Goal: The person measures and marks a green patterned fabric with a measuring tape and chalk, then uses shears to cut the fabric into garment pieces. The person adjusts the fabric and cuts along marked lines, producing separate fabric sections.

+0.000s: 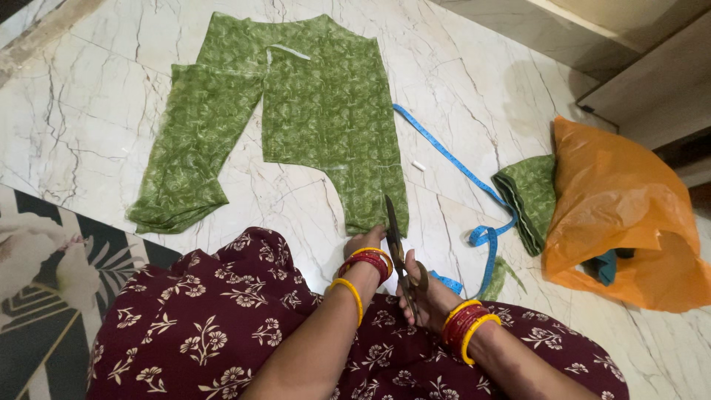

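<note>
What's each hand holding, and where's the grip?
Right hand holds the scissors by the handle loops, blades pointing at the green fabric. Left hand grips nothing; it rests on the fabric's near edge.

Cut cloth [311, 111] is spread on the floor [96, 111], far centre. Scissors [396, 244] lie at its near edge. Measuring tape [459, 167] runs to the right; chalk [418, 165] lies between. Folded cloth [529, 196] and bag [629, 215] sit far right. Rug [44, 296] near left.
</note>
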